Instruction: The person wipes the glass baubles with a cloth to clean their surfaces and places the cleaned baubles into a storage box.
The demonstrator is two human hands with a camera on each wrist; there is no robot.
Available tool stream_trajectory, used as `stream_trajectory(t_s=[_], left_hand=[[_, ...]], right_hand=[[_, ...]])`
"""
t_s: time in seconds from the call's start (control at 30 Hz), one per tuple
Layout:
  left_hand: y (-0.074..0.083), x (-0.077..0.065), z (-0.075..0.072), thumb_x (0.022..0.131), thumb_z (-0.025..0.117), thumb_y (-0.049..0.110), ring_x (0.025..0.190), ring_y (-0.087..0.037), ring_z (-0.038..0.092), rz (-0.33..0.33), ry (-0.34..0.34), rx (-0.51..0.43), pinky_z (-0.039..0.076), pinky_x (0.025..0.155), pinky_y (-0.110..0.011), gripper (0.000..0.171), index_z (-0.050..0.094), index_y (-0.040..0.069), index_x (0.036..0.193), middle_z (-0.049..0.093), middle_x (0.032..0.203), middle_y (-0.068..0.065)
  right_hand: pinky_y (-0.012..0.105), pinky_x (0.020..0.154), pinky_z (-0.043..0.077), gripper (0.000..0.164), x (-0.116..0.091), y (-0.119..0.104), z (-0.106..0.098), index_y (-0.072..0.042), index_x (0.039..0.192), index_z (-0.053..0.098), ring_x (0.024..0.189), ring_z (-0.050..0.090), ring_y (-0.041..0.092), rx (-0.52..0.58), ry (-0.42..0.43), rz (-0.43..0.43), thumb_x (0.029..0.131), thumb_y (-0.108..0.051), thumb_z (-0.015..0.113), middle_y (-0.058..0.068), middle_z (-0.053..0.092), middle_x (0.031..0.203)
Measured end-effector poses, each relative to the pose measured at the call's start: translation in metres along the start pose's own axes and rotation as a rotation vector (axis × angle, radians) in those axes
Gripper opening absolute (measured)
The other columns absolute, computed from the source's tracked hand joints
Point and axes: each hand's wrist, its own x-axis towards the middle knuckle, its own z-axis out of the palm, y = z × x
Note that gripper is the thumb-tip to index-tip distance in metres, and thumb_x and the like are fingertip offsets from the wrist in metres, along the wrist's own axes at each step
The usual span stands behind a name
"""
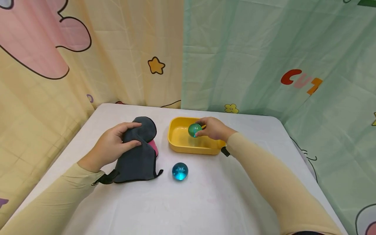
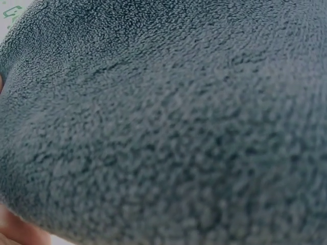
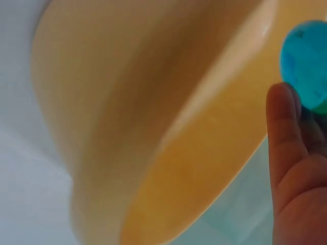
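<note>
Pinching the green ball (image 1: 193, 130) at its nine o'clock, the right hand (image 1: 215, 128) overhangs the tray (image 1: 191, 149); the left hand (image 1: 108, 145) grips cloth (image 1: 135, 163).

The tray (image 1: 183, 149) is yellow, the cloth (image 1: 135, 161) grey, one ball (image 1: 194, 130) blue-green, the other ball (image 1: 180, 171) blue.

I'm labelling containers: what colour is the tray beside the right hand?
The tray is plain yellow, showing best in the head view.

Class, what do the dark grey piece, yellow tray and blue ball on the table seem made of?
Dark grey piece: matte, probably fleecy fabric; fuzzy nap close up. Yellow tray: likely smooth plastic, soft sheen along its walls. Blue ball: glossy, transparent glass or acrylic; light glints inside.
</note>
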Motion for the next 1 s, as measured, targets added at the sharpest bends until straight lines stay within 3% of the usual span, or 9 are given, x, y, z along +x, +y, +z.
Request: stream_trajectory(t_s=[0.2, 0.43, 0.7, 1.0], left_hand=[[0.001, -0.001, 0.007, 0.088, 0.085, 0.003, 0.090, 0.005, 0.065, -0.020, -0.021, -0.017, 0.055, 0.076, -0.009, 0.054, 0.066, 0.006, 0.138, 0.072, 0.123, -0.014], [-0.001, -0.002, 0.013, 0.088, 0.085, 0.006, 0.094, 0.005, 0.066, -0.039, -0.050, -0.035, 0.054, 0.081, -0.009, 0.053, 0.066, 0.008, 0.138, 0.072, 0.126, -0.013], [0.000, -0.002, 0.013, 0.089, 0.085, 0.008, 0.092, 0.002, 0.067, -0.067, -0.060, -0.039, 0.055, 0.080, -0.010, 0.051, 0.067, 0.008, 0.137, 0.072, 0.126, -0.013], [0.002, -0.002, 0.012, 0.089, 0.085, 0.010, 0.092, 0.002, 0.066, -0.088, -0.061, -0.026, 0.055, 0.080, -0.010, 0.052, 0.067, 0.009, 0.137, 0.072, 0.127, -0.013]], right_hand=[[0.044, 0.117, 0.048, 0.055, 0.007, -0.001, 0.005, -0.013, 0.143, 0.063, 0.125, 0.061, 0.027, -0.085, -0.074, -0.003, 0.094, -0.029, 0.082, 0.007, 0.065, 0.142], [0.045, 0.123, 0.043, 0.059, 0.009, -0.005, 0.012, -0.012, 0.146, 0.060, 0.128, 0.059, 0.029, -0.193, -0.124, 0.019, 0.094, -0.028, 0.082, 0.010, 0.064, 0.143], [0.048, 0.125, 0.039, 0.060, 0.008, -0.005, 0.015, -0.014, 0.148, 0.058, 0.131, 0.056, 0.030, -0.193, -0.141, 0.077, 0.095, -0.029, 0.081, 0.010, 0.061, 0.147], [0.048, 0.127, 0.036, 0.065, 0.008, -0.005, 0.017, -0.013, 0.152, 0.055, 0.138, 0.053, 0.031, -0.217, -0.145, 0.071, 0.095, -0.030, 0.080, 0.011, 0.055, 0.156]])
